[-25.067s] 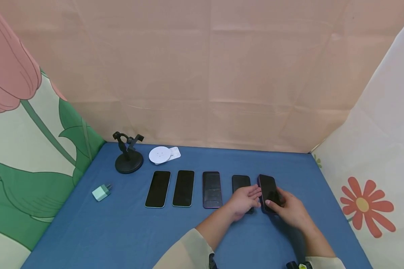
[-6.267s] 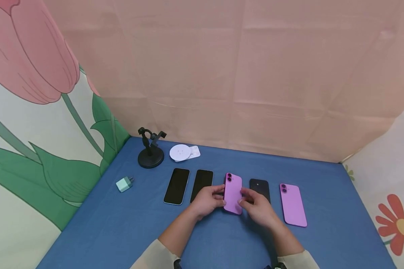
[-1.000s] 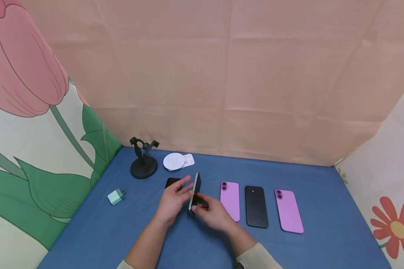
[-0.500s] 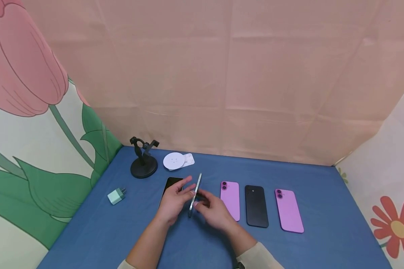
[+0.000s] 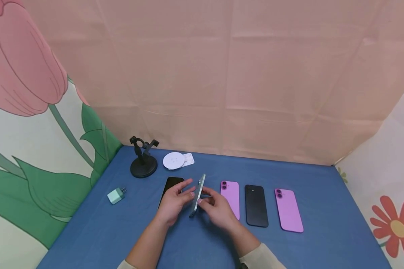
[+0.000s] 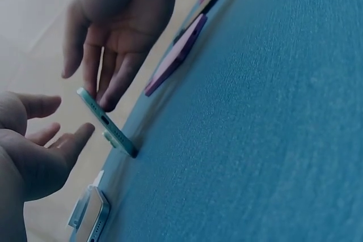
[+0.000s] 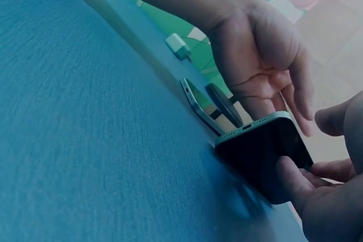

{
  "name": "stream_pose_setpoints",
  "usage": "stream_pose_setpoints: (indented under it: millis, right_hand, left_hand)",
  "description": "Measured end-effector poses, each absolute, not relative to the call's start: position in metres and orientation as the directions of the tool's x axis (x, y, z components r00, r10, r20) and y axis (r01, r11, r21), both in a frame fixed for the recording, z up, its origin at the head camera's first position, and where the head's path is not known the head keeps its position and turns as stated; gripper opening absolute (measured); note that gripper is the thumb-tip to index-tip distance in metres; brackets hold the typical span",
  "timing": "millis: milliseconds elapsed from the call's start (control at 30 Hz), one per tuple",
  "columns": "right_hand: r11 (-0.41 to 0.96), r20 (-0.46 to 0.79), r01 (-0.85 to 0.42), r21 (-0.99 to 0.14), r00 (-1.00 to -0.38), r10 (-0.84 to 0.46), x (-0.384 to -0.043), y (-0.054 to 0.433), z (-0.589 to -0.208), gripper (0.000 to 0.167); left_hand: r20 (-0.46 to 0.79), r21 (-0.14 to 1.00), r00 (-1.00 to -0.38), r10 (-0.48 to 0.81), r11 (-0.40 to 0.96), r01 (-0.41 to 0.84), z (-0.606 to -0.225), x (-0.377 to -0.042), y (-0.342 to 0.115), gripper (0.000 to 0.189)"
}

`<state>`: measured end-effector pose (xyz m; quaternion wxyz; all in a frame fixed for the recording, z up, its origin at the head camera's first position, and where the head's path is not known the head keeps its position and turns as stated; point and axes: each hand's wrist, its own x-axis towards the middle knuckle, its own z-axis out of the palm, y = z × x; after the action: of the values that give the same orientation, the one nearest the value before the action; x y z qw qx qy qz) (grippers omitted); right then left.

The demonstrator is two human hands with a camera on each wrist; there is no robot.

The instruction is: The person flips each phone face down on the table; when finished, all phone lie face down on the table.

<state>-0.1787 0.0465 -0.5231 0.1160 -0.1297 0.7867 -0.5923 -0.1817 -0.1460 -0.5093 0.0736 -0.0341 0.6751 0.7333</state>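
A slim smartphone with a pale green metal frame and a black glass screen [image 7: 249, 160] stands tilted on a long side between the two hands, its screen turned toward the right hand [image 5: 219, 211] and its camera bump [image 6: 108, 138] toward the left hand [image 5: 171, 204]. The right hand lays a fingertip [image 7: 287, 169] on the glass, with its thumb near the upper edge; whether it pinches the phone I cannot tell. The left hand is loosely spread, its fingers extended close to the phone's back; whether they touch it is unclear. Beyond the left hand, partly covered by it, lies a flat black-screened smartphone with a pale frame [image 5: 171, 184]. Just beside the right hand, on its outer side, is a glossy pink smartphone lying back up [image 5: 231, 192], followed farther out by a matte black smartphone [image 5: 256, 205] and another pink smartphone [image 5: 289, 210], both also back up. Out to the left of the left hand sits a mint-green cube charger with metal prongs [image 5: 115, 196]; well beyond that hand stand a black round-based stand [image 5: 144, 167] and, beside it, a round white disc [image 5: 173, 160] overlapping a white card [image 5: 189, 159]. All rest on a desk covered in blue cloth [image 5: 326, 220].
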Motion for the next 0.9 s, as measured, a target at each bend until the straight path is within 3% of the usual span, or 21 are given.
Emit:
stream_pose_setpoints:
  millis: [467,900]
  right_hand:
    - [0.202,-0.023,-0.051,-0.978,-0.938,-0.346,-0.177,0.054,-0.526,0.054]
    - [0.194,-0.049,-0.015,-0.981,-0.947,-0.318,-0.172,0.063,-0.526,0.058]
  left_hand:
    - [-0.167,0.984,-0.977,0.135,0.078,-0.158,-0.525,-0.183,-0.151,0.059]
    - [-0.192,0.98,-0.967,0.169,0.089,-0.179,-0.53,-0.183,-0.15,0.059]
